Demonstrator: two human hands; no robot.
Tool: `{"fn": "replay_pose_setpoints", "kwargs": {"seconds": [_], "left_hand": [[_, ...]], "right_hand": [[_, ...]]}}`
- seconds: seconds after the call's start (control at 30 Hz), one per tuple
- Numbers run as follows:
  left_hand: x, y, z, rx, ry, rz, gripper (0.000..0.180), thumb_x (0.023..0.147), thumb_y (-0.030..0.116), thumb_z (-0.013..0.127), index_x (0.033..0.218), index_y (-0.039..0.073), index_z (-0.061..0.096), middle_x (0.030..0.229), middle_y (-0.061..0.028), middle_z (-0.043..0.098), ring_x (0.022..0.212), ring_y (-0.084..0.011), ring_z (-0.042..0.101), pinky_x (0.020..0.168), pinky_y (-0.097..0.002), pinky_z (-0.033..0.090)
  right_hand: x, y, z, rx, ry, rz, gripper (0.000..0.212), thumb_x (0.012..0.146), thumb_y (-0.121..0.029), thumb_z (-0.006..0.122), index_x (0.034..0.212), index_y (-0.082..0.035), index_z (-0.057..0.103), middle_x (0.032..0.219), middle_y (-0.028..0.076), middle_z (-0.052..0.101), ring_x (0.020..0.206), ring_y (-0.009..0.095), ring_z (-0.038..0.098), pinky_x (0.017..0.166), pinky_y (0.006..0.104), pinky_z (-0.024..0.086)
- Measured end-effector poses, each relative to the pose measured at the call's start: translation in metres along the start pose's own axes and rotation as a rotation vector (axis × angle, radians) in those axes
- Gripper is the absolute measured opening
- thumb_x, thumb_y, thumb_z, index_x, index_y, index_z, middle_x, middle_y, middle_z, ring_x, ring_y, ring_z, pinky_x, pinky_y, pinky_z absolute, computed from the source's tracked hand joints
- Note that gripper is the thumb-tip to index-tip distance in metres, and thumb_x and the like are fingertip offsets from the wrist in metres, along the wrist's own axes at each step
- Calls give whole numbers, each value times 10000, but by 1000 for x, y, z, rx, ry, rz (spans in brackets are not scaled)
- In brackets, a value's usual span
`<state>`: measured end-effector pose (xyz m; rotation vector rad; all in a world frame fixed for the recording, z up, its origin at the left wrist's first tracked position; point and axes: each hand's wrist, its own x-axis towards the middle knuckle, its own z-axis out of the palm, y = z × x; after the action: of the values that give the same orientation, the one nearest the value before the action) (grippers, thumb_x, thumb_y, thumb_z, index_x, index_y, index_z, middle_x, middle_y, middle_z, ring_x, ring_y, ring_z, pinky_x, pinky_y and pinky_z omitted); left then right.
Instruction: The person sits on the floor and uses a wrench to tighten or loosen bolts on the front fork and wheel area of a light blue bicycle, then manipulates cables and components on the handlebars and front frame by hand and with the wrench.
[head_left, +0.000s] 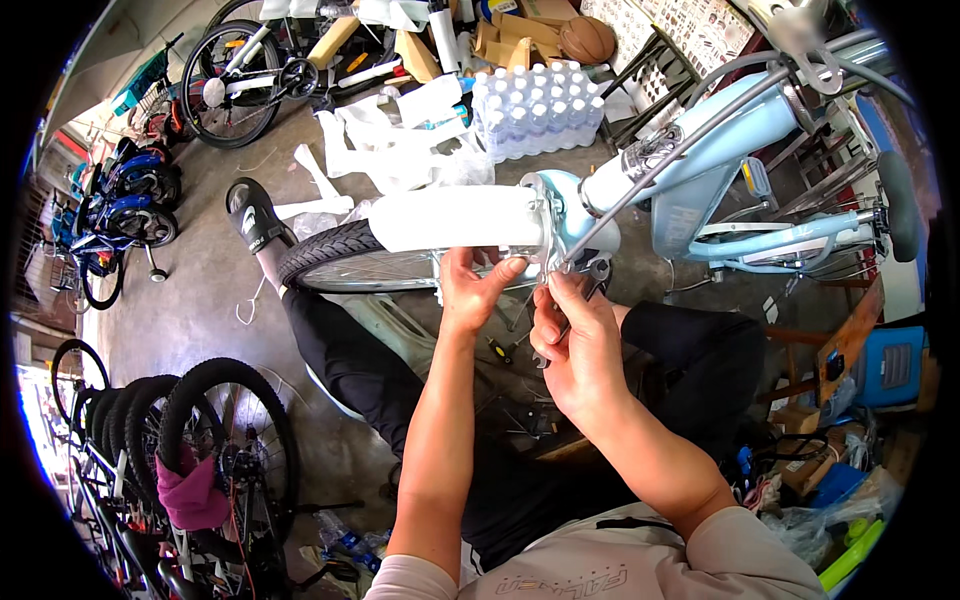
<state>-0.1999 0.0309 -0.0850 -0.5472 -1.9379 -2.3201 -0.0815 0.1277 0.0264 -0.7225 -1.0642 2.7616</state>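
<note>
A light-blue bicycle (690,180) lies tilted in front of me, its front wheel (335,262) pointing left. A white mudguard (455,218) covers part of the tyre and ends by the fork crown and brake parts (548,215). My left hand (478,292) is closed just under the mudguard's end, thumb toward the brake; its fingertips are partly hidden, and I cannot make out what they hold. My right hand (582,335) is closed around a metal wrench (599,270), whose ends stick out above and below the fingers. The right thumb and forefinger sit close under the brake.
A wrapped pack of water bottles (538,112) stands beyond the mudguard, beside white packing sheets (385,150) and a basketball (586,40). Several bicycles (225,450) stand at the lower left. A screwdriver (499,349) lies below my hands. A blue box (890,365) is at right.
</note>
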Motion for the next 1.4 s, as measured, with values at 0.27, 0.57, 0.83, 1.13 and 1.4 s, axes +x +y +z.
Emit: {"fn": "replay_pose_setpoints", "kwargs": {"seconds": [0.27, 0.57, 0.83, 1.13, 1.4], "left_hand": [[-3, -7, -8, 51, -46, -56, 472, 746, 215, 893, 1108, 27, 657, 947, 7, 657, 810, -106, 509, 741, -281, 425], [-2, -4, -8, 59, -59, -61, 466, 750, 207, 891, 1109, 26, 655, 949, -4, 661, 818, -110, 523, 749, -282, 432], [-3, -8, -9, 64, -57, -110, 486, 749, 209, 892, 1125, 15, 653, 950, -13, 671, 821, -119, 550, 740, -291, 455], [-3, -9, -10, 78, -53, -81, 496, 744, 209, 895, 1129, 14, 650, 953, -23, 669, 812, -120, 542, 739, -292, 453], [-4, -3, -8, 46, -36, -94, 468, 739, 210, 896, 1090, 25, 648, 903, -11, 634, 814, -120, 537, 742, -298, 442]], "right_hand": [[-5, -5, 5, -7, 82, 28, 143, 980, -220, 654, 971, -104, 571, 856, 2, 581, 496, 69, 460, 424, 223, 283], [-7, -2, 0, -8, 27, -89, 138, 962, -166, 662, 1040, -80, 588, 840, -12, 567, 504, 51, 447, 445, 214, 298], [3, 28, -11, -259, 81, -135, 161, 926, -150, 751, 1034, -70, 661, 701, -94, 478, 540, -4, 354, 476, 191, 251], [9, 30, -14, -343, 42, -154, 126, 936, -148, 742, 1014, -59, 699, 630, -110, 461, 504, -5, 341, 446, 206, 237], [10, 30, -13, -393, 22, -162, 158, 921, -124, 752, 1046, -38, 711, 675, -86, 521, 517, 6, 379, 456, 209, 288]]}}
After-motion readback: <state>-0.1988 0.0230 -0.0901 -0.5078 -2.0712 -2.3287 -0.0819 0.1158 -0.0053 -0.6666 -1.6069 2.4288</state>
